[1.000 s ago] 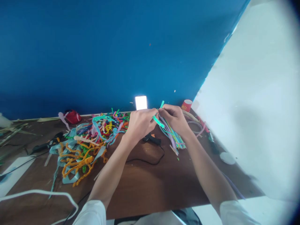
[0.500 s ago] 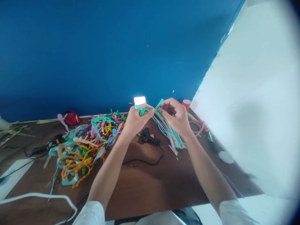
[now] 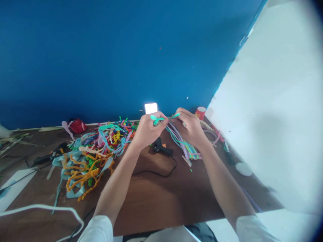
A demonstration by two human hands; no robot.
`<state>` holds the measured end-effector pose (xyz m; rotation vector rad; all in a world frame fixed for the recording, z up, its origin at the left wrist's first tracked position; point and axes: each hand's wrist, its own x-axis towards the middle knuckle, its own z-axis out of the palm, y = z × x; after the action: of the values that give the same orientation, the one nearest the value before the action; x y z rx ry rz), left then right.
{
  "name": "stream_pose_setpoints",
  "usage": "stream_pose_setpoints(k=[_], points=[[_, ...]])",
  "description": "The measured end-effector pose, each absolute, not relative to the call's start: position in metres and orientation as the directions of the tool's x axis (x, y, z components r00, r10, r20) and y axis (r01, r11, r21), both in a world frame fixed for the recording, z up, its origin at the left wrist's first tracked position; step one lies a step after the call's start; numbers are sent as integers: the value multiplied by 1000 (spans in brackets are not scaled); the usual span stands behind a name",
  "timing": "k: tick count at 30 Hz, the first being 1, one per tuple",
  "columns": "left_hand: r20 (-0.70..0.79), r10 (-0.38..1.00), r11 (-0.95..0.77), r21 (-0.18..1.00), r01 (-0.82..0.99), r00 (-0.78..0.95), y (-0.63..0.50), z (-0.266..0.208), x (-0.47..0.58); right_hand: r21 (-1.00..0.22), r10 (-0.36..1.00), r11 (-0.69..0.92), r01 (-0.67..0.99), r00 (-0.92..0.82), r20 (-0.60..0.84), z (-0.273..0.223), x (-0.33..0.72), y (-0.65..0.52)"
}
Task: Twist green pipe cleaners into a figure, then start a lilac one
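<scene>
A green pipe cleaner (image 3: 158, 120) runs between my two hands above the back of the table. My left hand (image 3: 148, 129) pinches it between thumb and fingers, and part of it looks bent or coiled near the fingertips. The fingers of my right hand (image 3: 190, 127) are closed on its other end, which pokes out past the fingertips. Below my right hand lies a bundle of straight pipe cleaners (image 3: 181, 143) in lilac, green and yellow. A black glue gun (image 3: 161, 148) rests on the table between my forearms.
A tangled heap of coloured pipe cleaners (image 3: 96, 151) covers the left of the brown table (image 3: 156, 198). A lit phone (image 3: 151, 108) leans near the blue wall. To the right are a red cup (image 3: 200, 113) and a white disc (image 3: 243, 169). A white cable (image 3: 45, 207) crosses the front left.
The green pipe cleaner's right end has tipped from pointing up to nearly level. My right hand has turned slightly downward with it. My left hand has barely moved.
</scene>
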<state>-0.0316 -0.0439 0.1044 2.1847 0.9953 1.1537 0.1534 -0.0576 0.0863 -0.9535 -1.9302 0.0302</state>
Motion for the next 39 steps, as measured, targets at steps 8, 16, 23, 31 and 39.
stream_pose_setpoints(k=[8,16,23,31,39], points=[[614,717,-667,468,579,329,-44,97,-24,-950,954,298,94,-76,292,85,138,-57],[476,841,-538,789,297,258,-35,101,-33,-483,644,641,597,-75,761,81,149,-54],[421,856,-500,821,274,302,-32,99,-39,-166,461,744,647,-318,828,73,156,-53],[476,784,-612,699,369,399,-41,109,-39,-350,589,715,605,-251,768,75,149,-54],[588,648,-758,432,490,485,-46,109,-39,-950,939,309,-47,-146,313,79,138,-55]])
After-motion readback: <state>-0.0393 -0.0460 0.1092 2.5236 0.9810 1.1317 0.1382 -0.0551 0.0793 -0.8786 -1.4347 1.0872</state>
